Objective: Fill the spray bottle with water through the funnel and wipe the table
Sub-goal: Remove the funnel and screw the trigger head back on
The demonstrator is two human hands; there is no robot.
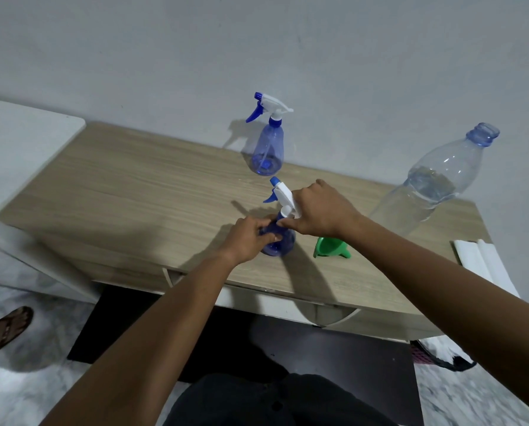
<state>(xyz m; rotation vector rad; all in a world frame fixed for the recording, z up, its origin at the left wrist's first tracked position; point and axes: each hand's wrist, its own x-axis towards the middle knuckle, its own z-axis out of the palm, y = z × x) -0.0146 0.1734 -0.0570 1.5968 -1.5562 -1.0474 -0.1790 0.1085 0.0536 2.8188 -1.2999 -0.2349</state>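
A wood-grain tabletop [128, 192] meets a grey wall, bare toward its left edge. Near the front edge, the left hand [247, 238] grips the near spray bottle [280, 238]; the right hand [321, 210] clasps its neck. A green funnel [330, 247] lies beside.

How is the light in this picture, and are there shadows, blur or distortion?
Head view: soft, dim indoor light; the arms and both spray bottles throw shadows to the left on the table; the wide lens bends the table edge and makes the water bottle lean; the near spray bottle, held by the left hand and right hand, looks sharp.
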